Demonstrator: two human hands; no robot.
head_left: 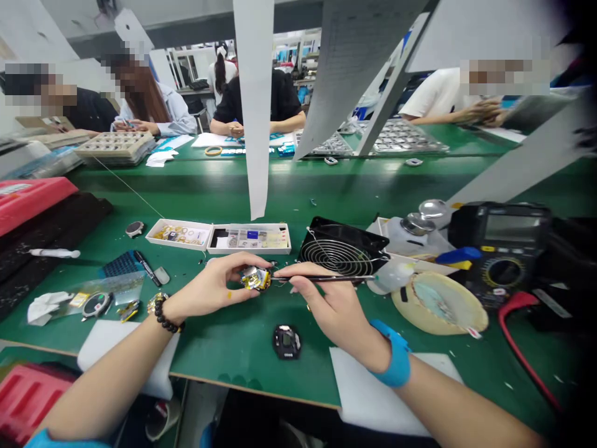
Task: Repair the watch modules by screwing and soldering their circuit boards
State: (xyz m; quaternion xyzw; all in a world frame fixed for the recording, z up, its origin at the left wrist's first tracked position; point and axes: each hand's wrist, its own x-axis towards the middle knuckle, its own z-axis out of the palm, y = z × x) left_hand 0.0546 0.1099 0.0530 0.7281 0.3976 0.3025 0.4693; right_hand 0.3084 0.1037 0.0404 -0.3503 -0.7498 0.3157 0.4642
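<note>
My left hand is closed around the rim of a small round watch module with silver and yellow parts showing. In my right hand are dark, thin tweezers, pinched between thumb and fingers. Their tip points left and reaches the module's right edge; whether it grips a part there is too small to tell. Below the hands, a black watch case with a square centre lies on the green bench, apart from both hands.
Beyond my hands stand two white parts boxes and a black fan. At right are a yellowish bowl, a multimeter and a red cable. Watch parts and a marker lie left. Several people sit opposite.
</note>
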